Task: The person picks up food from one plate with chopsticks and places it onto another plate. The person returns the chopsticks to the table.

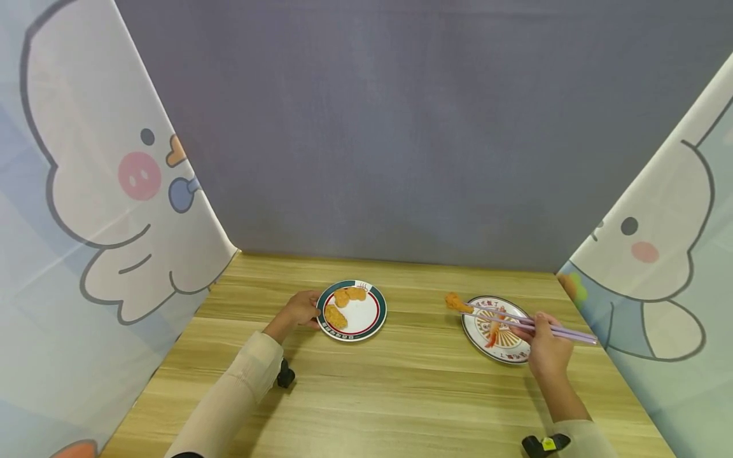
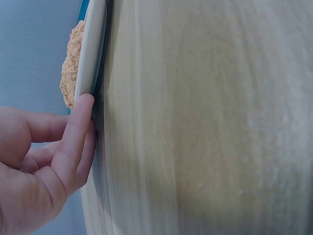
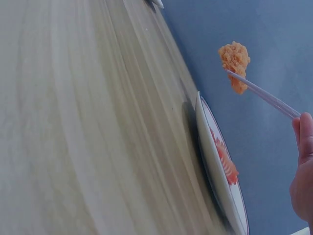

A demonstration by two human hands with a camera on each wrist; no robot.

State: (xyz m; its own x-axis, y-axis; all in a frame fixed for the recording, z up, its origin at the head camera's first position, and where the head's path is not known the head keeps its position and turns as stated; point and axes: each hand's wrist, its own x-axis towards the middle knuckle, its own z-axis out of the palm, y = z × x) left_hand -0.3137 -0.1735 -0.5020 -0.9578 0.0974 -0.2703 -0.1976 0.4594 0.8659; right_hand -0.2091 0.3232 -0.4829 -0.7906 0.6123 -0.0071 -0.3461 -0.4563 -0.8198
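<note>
At the left side of a green-rimmed plate (image 1: 366,323), my left hand (image 1: 302,309) grips the rim between thumb and fingers. On that plate lie a bumpy breaded piece (image 1: 335,317) and smaller golden nuggets (image 1: 356,293). My right hand (image 1: 548,346) holds a pair of pale purple chopsticks (image 1: 564,332). Pinched in their tips is a fried chicken drumstick (image 3: 234,63), raised off the table near the left edge of a patterned plate (image 1: 478,336). A red-orange shrimp (image 1: 494,329) lies on this second plate, partly behind the chopsticks.
Both plates stand on a wood-grain table (image 1: 366,394), with table surface between them. A grey cloth wall (image 1: 389,140) rises behind, and cartoon-printed panels (image 1: 137,267) close in the left and right sides.
</note>
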